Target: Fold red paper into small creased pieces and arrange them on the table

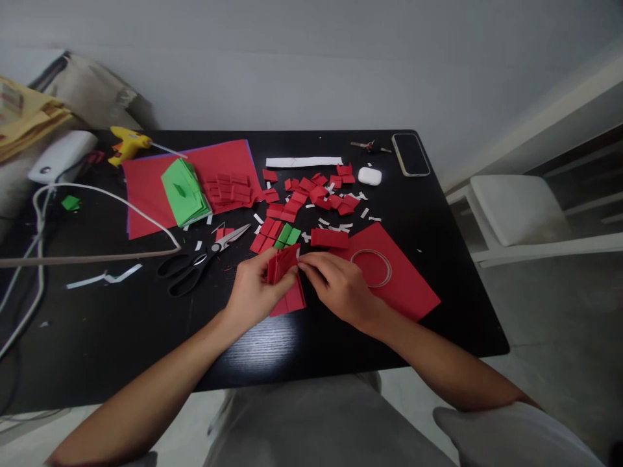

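Holding red paper [285, 261], between left fingers [263, 261]

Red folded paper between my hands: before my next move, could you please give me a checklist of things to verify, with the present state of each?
1. Left hand has a grip on the folded red paper: ok.
2. Right hand is close to the paper's edge: ok.
3. Scissors are laid down, out of both hands: ok.
4. Work area is free of white scraps: not ok, they lie scattered beyond the hands.
5. Yellow glue gun is away from both hands: ok, it lies at the far left.
6. Glue gun is cold: cannot tell.
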Demonstrator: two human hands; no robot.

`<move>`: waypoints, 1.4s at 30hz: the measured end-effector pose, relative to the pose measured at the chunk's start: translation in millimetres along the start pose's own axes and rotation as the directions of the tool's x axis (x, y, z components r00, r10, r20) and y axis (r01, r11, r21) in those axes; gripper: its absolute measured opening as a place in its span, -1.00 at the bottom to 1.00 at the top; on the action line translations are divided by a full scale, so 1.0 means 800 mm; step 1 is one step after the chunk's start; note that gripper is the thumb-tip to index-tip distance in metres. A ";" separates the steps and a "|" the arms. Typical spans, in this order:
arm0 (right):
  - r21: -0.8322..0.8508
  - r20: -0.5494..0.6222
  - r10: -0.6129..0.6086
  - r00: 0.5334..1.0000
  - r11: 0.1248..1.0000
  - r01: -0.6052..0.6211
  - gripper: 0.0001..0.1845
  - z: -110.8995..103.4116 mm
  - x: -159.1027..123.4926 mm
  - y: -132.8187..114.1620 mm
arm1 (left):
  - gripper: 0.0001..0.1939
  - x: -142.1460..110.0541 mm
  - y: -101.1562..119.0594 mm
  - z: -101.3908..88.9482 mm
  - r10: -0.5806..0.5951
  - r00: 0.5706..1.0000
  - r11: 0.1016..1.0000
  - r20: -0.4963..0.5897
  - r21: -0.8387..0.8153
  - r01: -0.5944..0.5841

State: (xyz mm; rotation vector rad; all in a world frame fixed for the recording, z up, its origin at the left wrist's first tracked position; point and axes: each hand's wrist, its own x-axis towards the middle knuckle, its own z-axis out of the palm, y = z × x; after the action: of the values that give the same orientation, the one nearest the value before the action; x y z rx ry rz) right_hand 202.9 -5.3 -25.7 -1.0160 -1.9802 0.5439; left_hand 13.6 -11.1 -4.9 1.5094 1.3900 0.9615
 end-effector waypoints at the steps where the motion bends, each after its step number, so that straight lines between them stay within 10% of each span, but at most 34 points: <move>1: -0.007 0.001 -0.019 1.000 1.000 0.019 -0.79 0.001 -0.001 0.001 | -0.82 0.000 0.000 0.000 0.010 1.000 1.000 0.004 0.028 -0.010; 16: 0.071 -0.080 0.045 0.996 0.997 -0.039 -0.88 -0.003 0.006 -0.009 | -0.82 -0.002 -0.006 -0.003 0.161 0.987 0.980 0.028 0.116 -0.163; 42: -0.240 0.210 -0.022 0.977 0.968 0.074 -0.78 -0.008 0.001 -0.011 | -0.77 0.000 -0.010 0.001 0.280 0.951 0.902 0.128 0.303 -0.306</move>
State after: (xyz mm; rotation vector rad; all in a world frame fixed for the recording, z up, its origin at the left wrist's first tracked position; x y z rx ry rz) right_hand 203.8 -9.7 -16.0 -1.0941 -2.2947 0.3949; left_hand 11.5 -11.3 -12.8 2.0256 1.3286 0.8686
